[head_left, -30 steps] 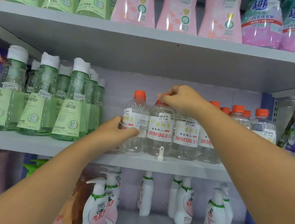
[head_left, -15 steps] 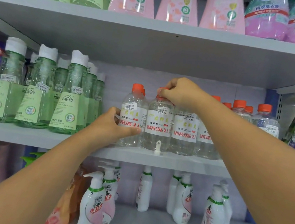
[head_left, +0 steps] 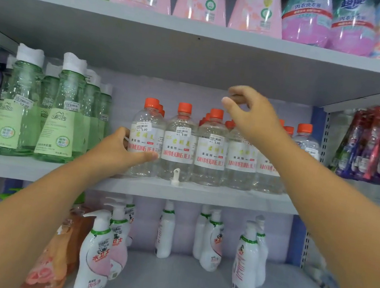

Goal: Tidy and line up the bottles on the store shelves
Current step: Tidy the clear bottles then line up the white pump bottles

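The grey metal middle shelf [head_left: 213,195] ran across at hand level, carrying a front row of five clear, upright, orange-capped plastic bottles with white labels, with more orange caps showing behind them, too crowded to count. The left hand [head_left: 119,152] gripped the leftmost clear bottle [head_left: 146,136] around its label, thumb across the front. The right hand [head_left: 251,114] hung empty above and just right of the third clear bottle [head_left: 211,147], fingers loosely curled, so it looked the nearer hand to straighten that bottle.
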Demonstrator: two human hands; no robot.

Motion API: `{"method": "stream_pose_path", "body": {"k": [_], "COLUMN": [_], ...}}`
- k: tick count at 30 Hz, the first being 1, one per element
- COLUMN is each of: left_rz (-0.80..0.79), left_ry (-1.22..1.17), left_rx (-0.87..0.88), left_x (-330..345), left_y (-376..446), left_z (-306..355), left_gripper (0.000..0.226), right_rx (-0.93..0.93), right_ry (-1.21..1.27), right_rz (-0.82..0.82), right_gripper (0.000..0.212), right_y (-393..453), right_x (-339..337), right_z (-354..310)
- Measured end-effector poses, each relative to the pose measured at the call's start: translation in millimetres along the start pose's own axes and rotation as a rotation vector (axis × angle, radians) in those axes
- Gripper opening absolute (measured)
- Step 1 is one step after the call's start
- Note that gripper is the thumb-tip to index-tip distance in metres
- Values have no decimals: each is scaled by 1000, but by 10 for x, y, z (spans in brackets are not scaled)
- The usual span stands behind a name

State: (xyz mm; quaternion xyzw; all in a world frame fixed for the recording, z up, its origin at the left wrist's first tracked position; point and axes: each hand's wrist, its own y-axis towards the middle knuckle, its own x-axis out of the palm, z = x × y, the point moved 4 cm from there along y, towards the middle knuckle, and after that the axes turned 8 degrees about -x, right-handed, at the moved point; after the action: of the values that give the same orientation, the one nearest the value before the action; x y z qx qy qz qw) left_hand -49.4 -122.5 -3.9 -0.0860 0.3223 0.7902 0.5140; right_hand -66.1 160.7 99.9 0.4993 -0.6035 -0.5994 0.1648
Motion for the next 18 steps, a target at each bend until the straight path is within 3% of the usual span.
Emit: {"method": "stream_pose_path", "body": {"k": [3,6,10,15,18], "left_rz": [-2,-15,1,16,41], "left_ry": [5,4,29,40,64], "left_rx": [5,-10,-24,-29,-32], "left_x": [15,26,33,46,49], "left_y": [-4,8,24,21,7], "left_z": [22,15,-2,-3,14], "left_gripper": [58,60,62,69,75], "right_rx": [142,299,525,592,553], "right_ry": [-35,-167,-21,34,0], "right_rz": [313,434,183,-82,-117], "right_gripper": [35,41,72,52,70], "right_y": [-524,-982,-1167,-1171,-1198], "right_x": [-594,-978,-986,-958,-918], "right_z": [656,1175,1560,1712,1673]}}
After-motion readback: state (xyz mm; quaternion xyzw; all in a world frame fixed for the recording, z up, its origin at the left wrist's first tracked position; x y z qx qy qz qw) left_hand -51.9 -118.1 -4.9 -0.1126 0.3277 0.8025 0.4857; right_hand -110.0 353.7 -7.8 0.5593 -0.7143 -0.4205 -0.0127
